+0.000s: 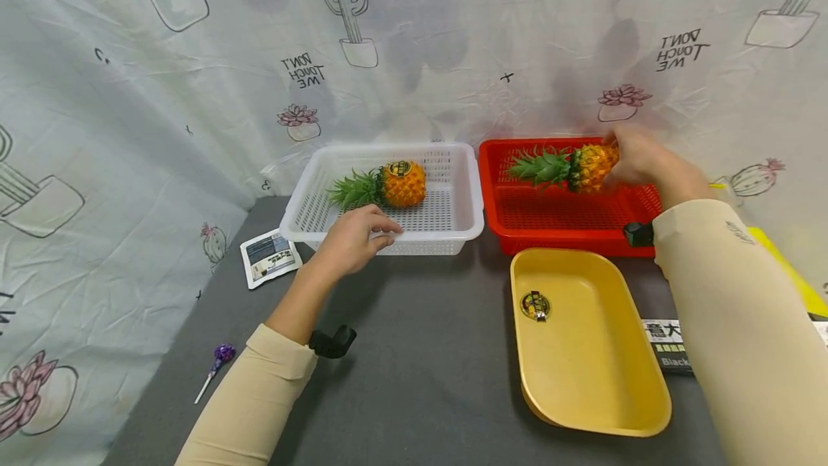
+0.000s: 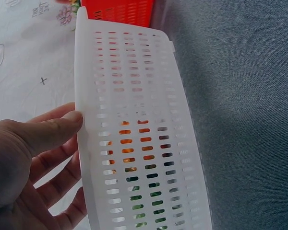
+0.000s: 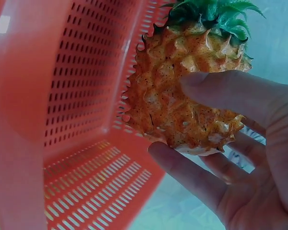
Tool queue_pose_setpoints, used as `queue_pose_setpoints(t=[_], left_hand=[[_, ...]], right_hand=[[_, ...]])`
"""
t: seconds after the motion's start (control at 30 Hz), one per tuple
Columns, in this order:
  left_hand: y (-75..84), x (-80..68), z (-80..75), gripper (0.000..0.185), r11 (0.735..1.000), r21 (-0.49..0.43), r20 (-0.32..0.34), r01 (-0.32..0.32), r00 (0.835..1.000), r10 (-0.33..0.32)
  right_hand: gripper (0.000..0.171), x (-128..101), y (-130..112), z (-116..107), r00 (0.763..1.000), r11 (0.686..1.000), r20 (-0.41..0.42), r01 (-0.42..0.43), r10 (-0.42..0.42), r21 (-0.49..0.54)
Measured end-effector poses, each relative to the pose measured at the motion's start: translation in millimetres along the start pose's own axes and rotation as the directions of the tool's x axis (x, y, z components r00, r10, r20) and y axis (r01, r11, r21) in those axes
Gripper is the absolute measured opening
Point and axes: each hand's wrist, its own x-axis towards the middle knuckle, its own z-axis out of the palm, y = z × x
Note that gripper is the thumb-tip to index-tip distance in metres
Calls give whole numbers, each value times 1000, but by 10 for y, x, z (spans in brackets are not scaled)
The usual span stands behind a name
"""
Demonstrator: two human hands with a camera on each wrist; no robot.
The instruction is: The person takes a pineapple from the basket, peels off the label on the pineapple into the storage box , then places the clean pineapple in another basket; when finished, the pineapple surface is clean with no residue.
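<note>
The held pineapple [image 1: 590, 165] is small, with an orange-yellow, knobbly rind flecked with dark speckles and tipped with little pale spikes; its green leafy crown points left in the head view. It hangs over the back part of the red basket [image 1: 517, 225], above its slotted floor. The right hand [image 1: 637, 160] grips it at the base end: in the right wrist view the thumb lies across the rind and the fingers [image 3: 192, 175] curl under the fruit's bottom, so the hand is closed round the fruit.

The red basket is a perforated plastic one standing at the back right of the grey bench [image 1: 414, 351], just beside a white basket [image 1: 466, 185] of the same make. A second pineapple [image 1: 401, 183] lies on its side in the white basket, crown to the left, with a round dark label on its rind. The left hand [image 1: 354, 239] rests on the near rim of the white basket; the left wrist view shows the thumb against the outer wall and the fingers reaching up inside it, loosely bent.

In front of the red basket stands a yellow tray [image 1: 647, 408] with a round sticker [image 1: 535, 305] on its floor. A printed packet [image 1: 268, 257] lies left of the white basket, and a purple-wrapped lollipop [image 1: 218, 362] lies near the bench's left edge.
</note>
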Motion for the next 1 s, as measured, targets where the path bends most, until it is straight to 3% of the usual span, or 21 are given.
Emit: queue_pose_setpoints(t=[0.4, 1.0], left_hand=[[-20, 0, -1, 23, 999, 24, -20, -44, 999, 45], [-21, -3, 8, 23, 999, 32, -15, -29, 999, 30]], right_hand=[[84, 211, 130, 116, 993, 998, 100, -67, 64, 19], [94, 431, 228, 171, 974, 984, 169, -162, 149, 70]])
